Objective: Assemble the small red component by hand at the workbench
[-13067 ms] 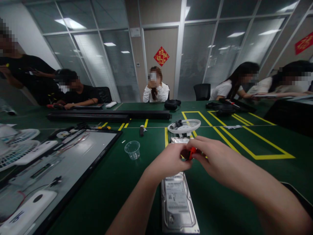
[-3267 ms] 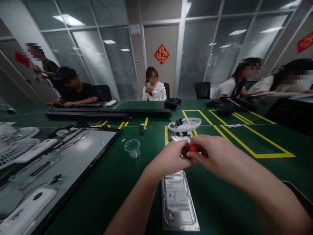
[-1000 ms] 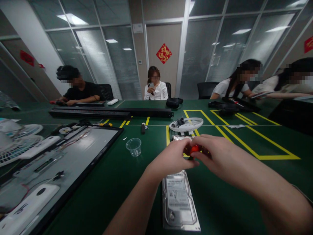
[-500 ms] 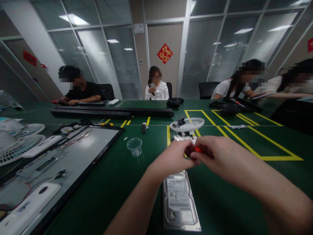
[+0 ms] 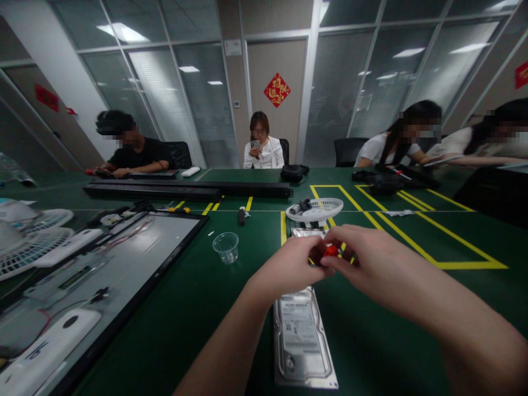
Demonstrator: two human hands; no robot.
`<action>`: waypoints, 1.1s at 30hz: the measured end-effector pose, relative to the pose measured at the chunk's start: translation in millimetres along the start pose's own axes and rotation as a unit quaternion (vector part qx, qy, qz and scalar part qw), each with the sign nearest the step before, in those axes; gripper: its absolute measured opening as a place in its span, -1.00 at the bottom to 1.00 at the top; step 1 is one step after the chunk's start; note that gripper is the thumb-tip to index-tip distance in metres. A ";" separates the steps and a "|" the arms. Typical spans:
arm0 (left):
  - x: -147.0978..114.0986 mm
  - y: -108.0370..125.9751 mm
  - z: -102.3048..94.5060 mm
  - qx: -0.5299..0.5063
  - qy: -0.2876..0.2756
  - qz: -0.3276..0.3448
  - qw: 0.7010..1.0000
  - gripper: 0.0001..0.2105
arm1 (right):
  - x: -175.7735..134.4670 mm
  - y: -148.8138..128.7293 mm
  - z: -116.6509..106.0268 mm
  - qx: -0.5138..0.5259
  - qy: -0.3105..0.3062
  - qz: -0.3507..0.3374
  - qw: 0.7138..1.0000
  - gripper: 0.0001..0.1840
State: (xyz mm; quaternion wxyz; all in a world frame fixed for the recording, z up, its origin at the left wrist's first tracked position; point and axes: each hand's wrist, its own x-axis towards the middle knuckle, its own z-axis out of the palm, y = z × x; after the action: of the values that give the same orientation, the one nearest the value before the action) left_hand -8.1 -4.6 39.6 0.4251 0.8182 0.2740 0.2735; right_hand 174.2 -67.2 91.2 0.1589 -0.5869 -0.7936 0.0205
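My left hand and my right hand meet in front of me above the table, fingertips curled toward each other. Between them shows a small red object, mostly covered by the fingers, so its kind is unclear. Both hands look closed around it. Below them a silver hard drive with a white label lies on the green table. Just behind my hands a second silver metal piece is partly hidden.
A clear plastic cup stands left of my hands. Behind them is a white slotted basket holding dark parts. A large panel with white casings fills the left side. Long black bars lie farther back. Several people sit across the table.
The fingers of my right hand have parted slightly, and more of the red object shows. Both hands stay in nearly the same place; the hard drive has not moved.
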 end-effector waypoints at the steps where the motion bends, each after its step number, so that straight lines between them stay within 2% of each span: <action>1: -0.4 0.5 0.2 -0.006 0.004 0.003 1.000 -0.76 | -0.5 0.6 0.8 0.003 0.005 -0.015 1.000 -0.80; 3: -0.9 0.6 0.6 -0.012 0.021 0.007 1.000 -0.72 | -0.7 1.5 2.4 0.005 0.008 -0.036 0.999 -0.65; 4: -0.9 0.3 0.7 -0.009 0.029 0.009 1.000 -0.70 | -0.4 1.5 2.9 0.001 0.007 -0.038 0.999 -0.64; 8: 0.6 -2.5 0.4 0.017 0.025 0.002 1.000 -0.76 | 1.5 -0.1 2.0 -0.022 0.000 0.001 1.000 -0.89; 11: 1.2 -3.0 0.7 0.003 0.012 -0.001 1.000 -0.79 | 0.6 -0.5 -0.1 -0.025 0.002 0.014 1.000 -0.92; 16: 0.0 -2.4 1.9 -0.011 0.026 0.018 0.999 -0.72 | -1.0 0.0 -1.1 -0.001 0.008 -0.041 0.999 -0.67; 20: 0.1 -3.8 1.5 -0.001 0.024 0.000 1.000 -0.71 | 0.6 -1.7 -0.9 -0.019 0.009 -0.012 1.000 -0.89; 22: 0.2 -4.1 1.4 -0.006 0.015 -0.011 1.000 -0.77 | 0.3 -2.4 -0.9 -0.025 0.007 0.002 1.000 -0.94; 24: 0.0 -3.6 1.5 -0.015 0.018 -0.006 1.000 -0.78 | -0.6 -2.2 -0.6 -0.028 0.018 -0.007 0.999 -0.90; 28: -1.0 -1.2 1.7 -0.024 0.036 0.003 0.999 -0.68 | -1.1 -0.3 1.7 -0.028 0.029 -0.049 0.998 -0.64; 29: -1.1 -0.6 1.4 -0.019 0.037 0.004 0.999 -0.66 | -0.7 0.0 2.3 -0.031 0.027 -0.049 0.998 -0.64; 33: -0.4 0.8 0.0 0.022 0.021 0.005 1.000 -0.74 | 0.0 -0.3 2.8 -0.033 0.019 -0.019 0.999 -0.89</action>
State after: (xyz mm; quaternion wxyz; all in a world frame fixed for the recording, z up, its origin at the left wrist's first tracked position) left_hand -8.2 -5.3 40.2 0.3999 0.8226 0.2850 0.2867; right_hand 173.1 -66.9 88.6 0.1546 -0.5772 -0.8016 -0.0197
